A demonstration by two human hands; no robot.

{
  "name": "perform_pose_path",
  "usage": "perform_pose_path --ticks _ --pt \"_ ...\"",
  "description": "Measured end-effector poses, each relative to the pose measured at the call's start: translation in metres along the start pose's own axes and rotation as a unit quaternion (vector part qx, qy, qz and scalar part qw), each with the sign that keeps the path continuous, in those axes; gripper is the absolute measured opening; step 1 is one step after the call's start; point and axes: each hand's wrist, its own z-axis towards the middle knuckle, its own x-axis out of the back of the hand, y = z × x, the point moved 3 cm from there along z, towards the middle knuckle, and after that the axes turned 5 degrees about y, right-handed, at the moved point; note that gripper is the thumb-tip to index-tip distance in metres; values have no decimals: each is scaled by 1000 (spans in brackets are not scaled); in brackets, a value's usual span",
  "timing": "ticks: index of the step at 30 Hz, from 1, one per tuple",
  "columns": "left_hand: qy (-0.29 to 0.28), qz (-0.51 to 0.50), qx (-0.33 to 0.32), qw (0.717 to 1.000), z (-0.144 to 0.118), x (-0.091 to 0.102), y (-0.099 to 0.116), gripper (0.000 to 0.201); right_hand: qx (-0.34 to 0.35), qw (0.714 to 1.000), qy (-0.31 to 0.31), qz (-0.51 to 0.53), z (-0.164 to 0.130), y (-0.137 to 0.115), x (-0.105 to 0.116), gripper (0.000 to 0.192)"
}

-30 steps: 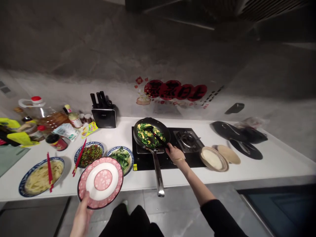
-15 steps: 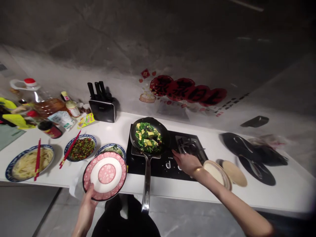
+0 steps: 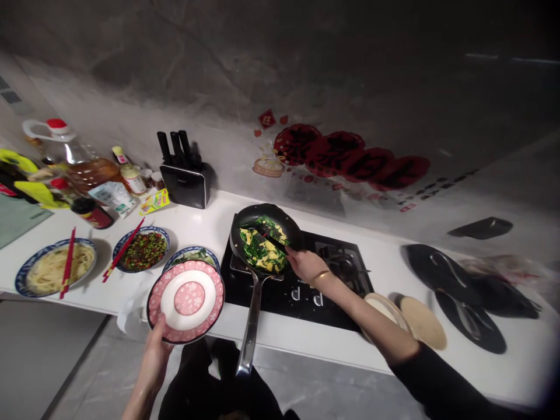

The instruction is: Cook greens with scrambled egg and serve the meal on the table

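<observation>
My left hand [image 3: 155, 347] grips the near rim of a pink-and-white plate [image 3: 186, 300], thumb on top, held in front of the counter edge. The plate shows nothing on it. My right hand [image 3: 304, 262] is closed around the handle of a black spatula [image 3: 273, 240], whose blade reaches into the food. A black frying pan [image 3: 291, 219] stands on the left burner, its metal handle pointing toward me. Chopped greens with scrambled egg [image 3: 262, 254] lie in the pan. Behind the plate, a bowl of greens [image 3: 196, 255] is partly hidden.
Left on the counter are a noodle bowl [image 3: 55, 271] and a chopped-pepper bowl [image 3: 144, 251], each with red chopsticks. Bottles, an oil jug [image 3: 91, 172] and a knife block [image 3: 186, 185] stand behind. Right of the gas stove [image 3: 301, 300] lie round boards [image 3: 422, 324] and dark pan lids [image 3: 472, 318].
My right hand has moved left and over the pan, and the spatula now lies across the food. Greens and egg have shifted within the pan. The plate stays in my left hand.
</observation>
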Motion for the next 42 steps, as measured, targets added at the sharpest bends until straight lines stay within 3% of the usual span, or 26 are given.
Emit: perform_pose_path --ticks 4,6,9,12,15,18,21,23,25,28,32,35,38,40,42 --pt "-5 1 0 1000 6 -3 1 42 0 998 -64 -22 -53 34 19 42" --pt "-8 2 0 1000 8 -5 2 41 -3 997 -69 -29 -63 51 32 41" --pt "-21 12 -10 1000 12 -6 2 41 -3 999 -21 -43 -41 57 41 43" --pt "-44 20 -16 999 15 -9 1 45 -25 998 21 -52 0 42 30 46" --pt "-57 17 -11 998 17 -11 1 47 -59 997 -5 -48 15 27 10 46" --pt "-57 14 -11 998 17 -15 5 44 -93 992 -76 -28 -15 29 3 43" --pt "-42 17 -10 999 16 -19 9 41 -81 989 -121 -2 -57 46 19 38" --pt "-35 15 -11 999 16 -20 11 41 -60 992 -114 15 -69 60 35 37" --pt "-35 15 -12 999 17 -22 13 41 -52 995 -81 17 -61 68 47 36" --pt "-35 22 -12 999 19 -22 13 42 -61 998 -26 0 -25 58 46 38" --pt "-33 30 -9 999 20 -21 13 42 -55 998 -2 -9 5 16 25 46" --pt "-47 29 -17 998 20 -21 13 40 -34 999 -39 -7 -16 -1 22 42" --pt "-47 36 -24 998 24 -20 11 39 -10 997 -82 -3 -53 4 37 37" --pt "-43 45 -30 998 29 -18 10 39 13 997 -81 1 -65 9 49 37" --pt "-43 55 -39 997 35 -16 11 43 21 998 -59 -1 -58 9 53 39"
